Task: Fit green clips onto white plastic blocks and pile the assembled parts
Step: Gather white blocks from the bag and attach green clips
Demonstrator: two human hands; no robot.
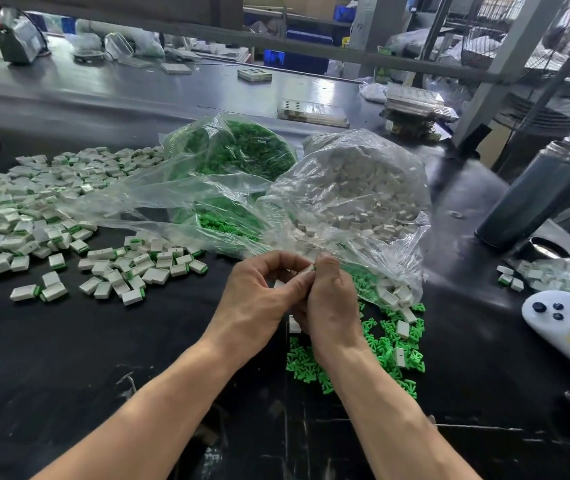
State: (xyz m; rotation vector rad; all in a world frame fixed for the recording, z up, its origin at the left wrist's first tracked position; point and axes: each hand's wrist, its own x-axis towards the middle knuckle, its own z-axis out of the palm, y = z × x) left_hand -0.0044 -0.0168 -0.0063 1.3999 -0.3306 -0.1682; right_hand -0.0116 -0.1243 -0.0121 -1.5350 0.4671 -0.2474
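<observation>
While both hands meet over the middle of the black surface (68, 358), the left hand (259, 299) and right hand (328, 306) pinch one white block (307, 269) with a green clip between clenched fingers (276, 261), loose green clips (391, 355) just beside, assembled parts (34, 209) piled toward the left edge.

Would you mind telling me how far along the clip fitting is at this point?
Done: a wide pile of assembled parts lies on the left of the black table. In hand: the left hand and right hand pinch one white block with green at its tip. Left: a bag of white blocks, a bag of green clips, and loose green clips by the right wrist.
</observation>
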